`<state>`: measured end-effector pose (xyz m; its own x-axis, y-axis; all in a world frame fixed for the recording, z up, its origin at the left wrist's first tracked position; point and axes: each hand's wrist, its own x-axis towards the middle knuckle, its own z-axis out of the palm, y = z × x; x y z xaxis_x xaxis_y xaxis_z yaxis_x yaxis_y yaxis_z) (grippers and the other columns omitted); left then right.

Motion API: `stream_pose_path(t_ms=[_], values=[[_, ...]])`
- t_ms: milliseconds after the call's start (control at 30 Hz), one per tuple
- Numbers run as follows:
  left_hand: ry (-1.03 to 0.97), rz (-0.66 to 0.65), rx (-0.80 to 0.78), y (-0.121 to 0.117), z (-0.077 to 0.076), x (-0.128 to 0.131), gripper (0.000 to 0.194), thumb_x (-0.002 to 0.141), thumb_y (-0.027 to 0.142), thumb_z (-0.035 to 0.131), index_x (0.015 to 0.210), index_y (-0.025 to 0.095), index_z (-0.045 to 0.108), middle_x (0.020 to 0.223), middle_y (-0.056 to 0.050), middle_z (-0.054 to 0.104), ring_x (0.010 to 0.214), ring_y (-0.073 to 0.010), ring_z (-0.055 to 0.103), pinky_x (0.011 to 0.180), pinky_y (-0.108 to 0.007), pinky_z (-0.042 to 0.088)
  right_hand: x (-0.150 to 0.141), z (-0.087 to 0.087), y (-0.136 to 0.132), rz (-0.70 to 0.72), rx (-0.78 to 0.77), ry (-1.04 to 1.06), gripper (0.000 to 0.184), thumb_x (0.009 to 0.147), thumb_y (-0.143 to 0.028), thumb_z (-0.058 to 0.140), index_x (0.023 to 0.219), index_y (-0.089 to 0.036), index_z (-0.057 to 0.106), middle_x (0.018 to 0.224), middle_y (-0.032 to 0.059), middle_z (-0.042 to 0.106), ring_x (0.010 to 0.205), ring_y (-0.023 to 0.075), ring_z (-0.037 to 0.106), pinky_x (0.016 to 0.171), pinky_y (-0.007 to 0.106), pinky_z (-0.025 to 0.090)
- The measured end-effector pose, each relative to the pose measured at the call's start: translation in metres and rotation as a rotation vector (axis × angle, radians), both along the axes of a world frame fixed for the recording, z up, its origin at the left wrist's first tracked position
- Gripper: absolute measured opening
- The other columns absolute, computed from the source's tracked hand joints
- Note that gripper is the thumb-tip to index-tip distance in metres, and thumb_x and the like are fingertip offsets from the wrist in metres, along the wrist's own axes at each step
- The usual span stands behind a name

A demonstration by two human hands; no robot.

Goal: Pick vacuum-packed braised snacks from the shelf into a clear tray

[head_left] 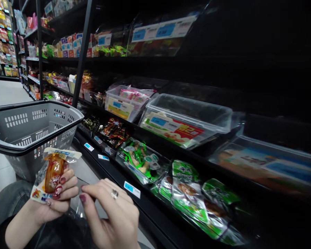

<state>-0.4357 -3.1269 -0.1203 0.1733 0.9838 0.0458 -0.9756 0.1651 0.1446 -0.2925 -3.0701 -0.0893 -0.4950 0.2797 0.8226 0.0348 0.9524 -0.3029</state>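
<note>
My left hand (60, 193) is wrapped round a vacuum-packed snack (54, 169), a glossy brown piece of food in a clear pouch with a printed white top and bottom. To its right is my right hand (111, 211), a ring on one finger, with thumb and index fingertip brought together. A thin clear plastic bag (79, 209) hangs between the hands, and the right fingertips appear to pinch its edge. Much of this bag is hard to see against the dark clothing behind it.
A grey shopping basket (23, 122) stands on the floor at the left. Black shelving (150, 211) runs along the right, with green snack packs (189, 197) in the bottom row. Above them sit a clear plastic bin (191, 107) and a smaller bin (114, 97) holding pink packs.
</note>
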Motion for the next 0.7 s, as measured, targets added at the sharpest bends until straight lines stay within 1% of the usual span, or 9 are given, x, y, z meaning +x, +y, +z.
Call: stream_pose_path(t_ms=[67,133,233,333,400,433,500,567,700], values=[[0.020,0.003,-0.016,0.000,-0.001,0.002,0.035,0.092,0.021,0.045,0.058,0.014,0.042,0.049,0.006,0.032,0.040,-0.0009,0.035,0.029,0.002,0.015,0.004,0.002,0.003,-0.033,-0.022,-0.001,0.011,0.084,-0.010,0.052,0.081,-0.020,0.056,0.062,-0.0008,0.062,0.055,0.0124,0.057,0.063,0.028,0.044],[0.210,0.075,-0.040,0.002,-0.005,0.005,0.034,0.090,0.024,0.049,0.058,0.015,0.042,0.050,0.006,0.033,0.040,-0.0018,0.031,0.028,-0.001,0.016,0.006,0.003,0.003,-0.041,-0.069,0.007,0.012,0.086,-0.011,0.051,0.080,-0.020,0.056,0.064,-0.0009,0.063,0.056,0.0125,0.057,0.063,0.027,0.045],[0.687,0.338,-0.122,0.005,-0.009,0.009,0.028,0.083,0.032,0.059,0.063,0.016,0.048,0.054,0.005,0.041,0.044,-0.0056,0.033,0.031,-0.011,0.022,0.005,0.004,0.001,0.011,-0.223,-0.005,0.007,0.087,-0.020,0.054,0.082,-0.021,0.058,0.065,-0.0016,0.064,0.056,0.0124,0.059,0.060,0.025,0.046],[1.172,0.704,-0.208,0.002,-0.009,0.011,0.028,0.086,0.037,0.056,0.066,0.017,0.053,0.058,0.004,0.047,0.053,-0.0092,0.040,0.046,-0.017,0.033,0.000,0.004,0.002,0.079,-0.521,-0.068,0.013,0.081,-0.031,0.062,0.084,-0.020,0.057,0.064,-0.0013,0.064,0.053,0.0122,0.059,0.052,0.022,0.047],[1.469,0.846,-0.212,-0.002,-0.006,0.011,0.032,0.089,0.038,0.050,0.065,0.018,0.054,0.059,0.003,0.048,0.056,-0.0108,0.042,0.052,-0.020,0.035,-0.005,0.003,0.004,0.088,-0.719,-0.092,0.015,0.080,-0.032,0.062,0.080,-0.020,0.054,0.063,-0.0004,0.064,0.054,0.0124,0.059,0.051,0.021,0.048],[1.582,0.864,-0.205,-0.004,-0.005,0.011,0.033,0.090,0.039,0.047,0.066,0.018,0.055,0.059,0.003,0.050,0.056,-0.0118,0.043,0.053,-0.021,0.035,-0.007,0.003,0.006,0.089,-0.794,-0.090,0.014,0.081,-0.032,0.060,0.078,-0.020,0.053,0.063,0.0000,0.064,0.054,0.0126,0.060,0.052,0.021,0.048],[1.662,0.827,-0.196,-0.006,-0.002,0.008,0.030,0.090,0.040,0.047,0.073,0.019,0.060,0.063,0.002,0.055,0.060,-0.0134,0.047,0.055,-0.022,0.037,-0.010,0.001,0.010,0.112,-0.893,-0.071,0.014,0.083,-0.032,0.056,0.078,-0.020,0.052,0.063,-0.0002,0.062,0.055,0.0127,0.060,0.053,0.022,0.049],[1.624,0.796,-0.209,-0.005,-0.002,0.006,0.027,0.087,0.042,0.051,0.086,0.020,0.067,0.074,-0.001,0.063,0.071,-0.0166,0.055,0.063,-0.022,0.042,-0.010,-0.001,0.015,0.122,-0.939,-0.033,0.014,0.084,-0.033,0.054,0.081,-0.020,0.052,0.064,-0.0010,0.058,0.054,0.0125,0.058,0.051,0.023,0.049],[1.211,0.666,-0.138,-0.001,-0.003,0.004,0.033,0.083,0.043,0.059,0.104,0.020,0.069,0.103,-0.006,0.069,0.096,-0.0235,0.060,0.084,-0.031,0.048,-0.012,-0.006,0.024,0.079,-0.965,0.076,0.016,0.085,-0.035,0.050,0.080,-0.019,0.052,0.062,-0.0021,0.053,0.052,0.0108,0.053,0.049,0.021,0.047]])
